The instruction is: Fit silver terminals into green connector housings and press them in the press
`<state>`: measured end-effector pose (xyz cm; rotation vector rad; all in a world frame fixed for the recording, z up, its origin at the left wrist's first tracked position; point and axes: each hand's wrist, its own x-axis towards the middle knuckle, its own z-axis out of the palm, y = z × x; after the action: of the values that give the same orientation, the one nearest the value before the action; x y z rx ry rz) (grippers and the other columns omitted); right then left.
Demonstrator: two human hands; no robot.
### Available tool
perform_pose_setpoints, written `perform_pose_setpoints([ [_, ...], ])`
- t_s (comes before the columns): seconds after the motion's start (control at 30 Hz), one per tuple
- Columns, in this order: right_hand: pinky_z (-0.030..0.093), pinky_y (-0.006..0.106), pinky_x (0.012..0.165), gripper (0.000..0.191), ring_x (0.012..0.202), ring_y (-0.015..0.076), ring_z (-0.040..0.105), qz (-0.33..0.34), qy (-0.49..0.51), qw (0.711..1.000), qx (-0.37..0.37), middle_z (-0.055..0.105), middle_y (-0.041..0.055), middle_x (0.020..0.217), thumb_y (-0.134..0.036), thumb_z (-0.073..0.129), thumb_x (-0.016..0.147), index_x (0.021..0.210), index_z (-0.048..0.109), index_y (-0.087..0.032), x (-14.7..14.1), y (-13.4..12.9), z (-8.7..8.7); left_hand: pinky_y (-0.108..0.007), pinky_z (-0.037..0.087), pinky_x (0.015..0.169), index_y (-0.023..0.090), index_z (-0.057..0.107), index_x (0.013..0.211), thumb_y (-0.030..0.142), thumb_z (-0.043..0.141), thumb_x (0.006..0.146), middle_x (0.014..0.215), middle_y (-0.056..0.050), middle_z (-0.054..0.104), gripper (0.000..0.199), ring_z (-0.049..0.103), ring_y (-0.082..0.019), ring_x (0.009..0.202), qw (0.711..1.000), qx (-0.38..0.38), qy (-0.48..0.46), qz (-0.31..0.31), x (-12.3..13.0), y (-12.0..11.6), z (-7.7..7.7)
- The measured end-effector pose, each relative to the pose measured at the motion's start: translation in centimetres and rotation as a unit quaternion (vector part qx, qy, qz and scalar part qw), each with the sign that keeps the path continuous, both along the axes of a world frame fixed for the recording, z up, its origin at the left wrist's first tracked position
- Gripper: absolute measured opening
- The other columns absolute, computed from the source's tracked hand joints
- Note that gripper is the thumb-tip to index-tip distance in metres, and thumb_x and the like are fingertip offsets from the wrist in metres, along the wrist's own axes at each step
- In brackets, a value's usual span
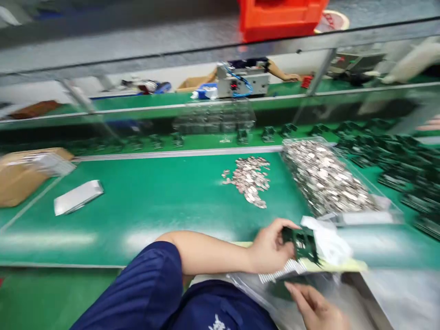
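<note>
My left hand (pixel 273 247) grips a dark green plastic part (pixel 301 244) with small metal pieces in it, near the front edge of the green work surface. Below and to the right, my right hand (pixel 318 305) has its fingers bent together over an open tray (pixel 364 293); what its fingertips hold, if anything, is too small to tell. A row of small silvery pieces (pixel 282 271) lies just under my left hand. Crumpled white material (pixel 328 240) sits right beside the green part.
Loose metal discs (pixel 250 178) lie mid-table, with a clear box of discs (pixel 326 176) to their right. Dark green parts (pixel 405 165) crowd the far right. A white packet (pixel 78 197) and cardboard box (pixel 32 176) are left. Another person's arm (pixel 280 72) shows behind.
</note>
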<state>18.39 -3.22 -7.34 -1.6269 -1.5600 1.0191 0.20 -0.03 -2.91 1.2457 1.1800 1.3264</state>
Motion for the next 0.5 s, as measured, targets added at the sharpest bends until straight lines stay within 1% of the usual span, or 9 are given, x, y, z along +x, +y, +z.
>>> perform_pose_setpoints([
  [0.03,0.052,0.031,0.051,0.02,0.057,0.0246,0.068,0.023,-0.022,0.999,-0.008,0.074,0.0069,0.069,-0.052,0.074,0.063,0.07,0.077,-0.033,0.1,-0.7,2.0,-0.023,0.046,0.059,0.018,0.056,0.115,0.014,0.065,0.078,0.078,-0.001,0.056,0.038,0.048,-0.01,0.061,1.0,0.012,0.0,0.002,-0.1,-0.4,0.4],
  [0.1,0.055,0.03,0.061,0.025,0.064,0.0226,0.069,0.012,0.014,0.999,0.046,0.074,0.0061,0.076,-0.047,0.068,0.077,0.087,0.078,-0.027,-0.2,-1.4,5.5,-0.025,0.048,0.068,0.019,0.053,0.117,0.017,0.06,0.083,0.091,-0.004,0.059,0.035,0.053,-0.013,0.072,1.0,0.028,-0.012,-0.005,-0.5,-0.9,0.7],
  [0.13,0.055,0.03,0.064,0.023,0.066,0.0213,0.068,0.017,0.033,0.997,0.069,0.074,0.0056,0.078,-0.042,0.064,0.083,0.092,0.077,-0.025,-0.6,-1.4,6.8,-0.026,0.049,0.072,0.02,0.051,0.12,0.019,0.058,0.086,0.098,-0.006,0.059,0.034,0.055,-0.014,0.079,0.999,0.032,-0.025,-0.017,-0.6,-0.9,0.7],
  [0.2,0.053,0.03,0.068,0.016,0.074,0.0197,0.066,0.016,0.05,0.989,0.139,0.07,0.0051,0.082,-0.031,0.063,0.087,0.091,0.076,-0.024,-1.5,-0.7,8.2,-0.026,0.049,0.075,0.021,0.047,0.123,0.022,0.054,0.091,0.104,-0.007,0.059,0.033,0.057,-0.015,0.086,0.998,0.028,-0.032,-0.042,-0.9,-0.7,0.3],
  [0.27,0.051,0.028,0.065,0.011,0.074,0.0176,0.061,-0.009,0.056,0.978,0.199,0.065,0.0039,0.08,-0.023,0.065,0.086,0.088,0.075,-0.023,-2.4,0.1,8.5,-0.025,0.048,0.074,0.021,0.045,0.125,0.025,0.052,0.093,0.102,-0.006,0.059,0.033,0.057,-0.015,0.085,0.997,0.024,-0.027,-0.067,-1.0,-0.7,0.0],
  [0.33,0.049,0.027,0.062,0.01,0.073,0.0164,0.057,-0.029,0.063,0.971,0.228,0.059,0.003,0.078,-0.019,0.066,0.084,0.086,0.075,-0.023,-3.3,0.6,8.3,-0.024,0.048,0.07,0.021,0.043,0.126,0.027,0.051,0.094,0.095,-0.005,0.06,0.033,0.057,-0.014,0.079,0.995,0.027,-0.02,-0.089,-0.9,-1.0,0.1],
  [0.4,0.047,0.026,0.06,0.008,0.072,0.0161,0.055,-0.033,0.069,0.971,0.227,0.055,0.0023,0.077,-0.02,0.066,0.084,0.083,0.073,-0.022,-4.1,0.9,7.9,-0.024,0.047,0.066,0.021,0.042,0.125,0.029,0.049,0.095,0.089,-0.003,0.059,0.032,0.055,-0.013,0.072,0.994,0.04,-0.014,-0.101,-0.9,-1.4,0.3],
  [0.5,0.045,0.026,0.059,0.007,0.07,0.0159,0.052,-0.044,0.059,0.974,0.213,0.052,0.0014,0.076,-0.025,0.067,0.084,0.079,0.071,-0.022,-4.9,1.1,7.6,-0.023,0.045,0.061,0.02,0.043,0.125,0.032,0.047,0.096,0.079,-0.001,0.056,0.032,0.052,-0.012,0.065,0.993,0.055,0.007,-0.103,-1.0,-1.5,0.5],
])
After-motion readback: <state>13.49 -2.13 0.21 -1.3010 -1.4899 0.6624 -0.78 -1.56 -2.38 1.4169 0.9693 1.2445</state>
